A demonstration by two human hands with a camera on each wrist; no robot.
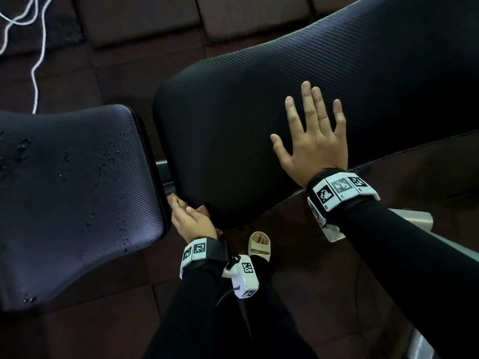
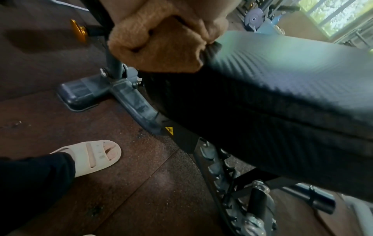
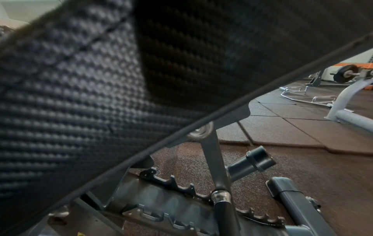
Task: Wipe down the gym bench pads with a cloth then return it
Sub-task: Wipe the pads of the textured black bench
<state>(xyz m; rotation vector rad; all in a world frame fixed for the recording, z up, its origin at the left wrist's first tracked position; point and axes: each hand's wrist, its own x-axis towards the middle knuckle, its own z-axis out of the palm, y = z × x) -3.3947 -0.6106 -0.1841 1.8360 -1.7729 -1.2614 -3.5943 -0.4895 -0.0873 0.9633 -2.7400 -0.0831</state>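
The black textured back pad (image 1: 259,99) slopes up to the right. My right hand (image 1: 311,130) lies flat on it with fingers spread, holding nothing. The pad's side fills the right wrist view (image 3: 80,95). My left hand (image 1: 190,218) is down at the pad's lower end, near the gap to the seat pad (image 1: 72,190). It grips a bunched tan cloth (image 2: 161,43) pressed against the corner of the back pad (image 2: 262,76). Water droplets dot the seat pad. The cloth hides most of my left fingers.
My foot in a cream sandal (image 1: 259,246) stands on dark rubber floor tiles (image 2: 141,183) beside the bench. The grey bench frame (image 2: 125,95) and its notched adjuster rack (image 3: 181,188) run under the pads. White cords (image 1: 36,60) lie at the far left. A barbell plate (image 3: 345,73) sits far off.
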